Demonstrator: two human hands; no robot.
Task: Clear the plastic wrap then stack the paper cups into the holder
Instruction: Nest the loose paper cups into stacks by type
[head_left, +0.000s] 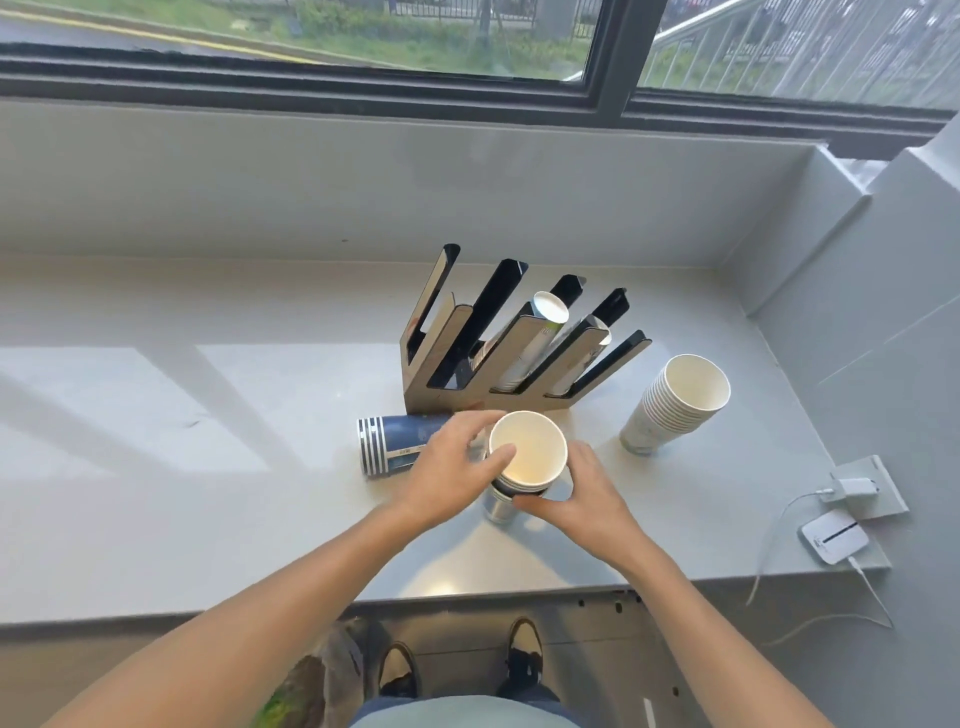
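Near the front edge of the tabletop (156, 519), the left hand (447, 467) and right hand (582, 499) were both clamped around an upright stack of paper cups (527, 452), just in front of the holder (498, 353), beside a wrapped sleeve of cups (395, 441) lying flat.

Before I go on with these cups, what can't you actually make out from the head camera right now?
- Plastic wrap: none clearly visible; glare near the left hand could be film.
- Held cup stack: its lower part is hidden by the right hand.
- Holder: its dividers hide how many cups each slot holds.
- Lying blue sleeve of cups: the left hand covers its right end.
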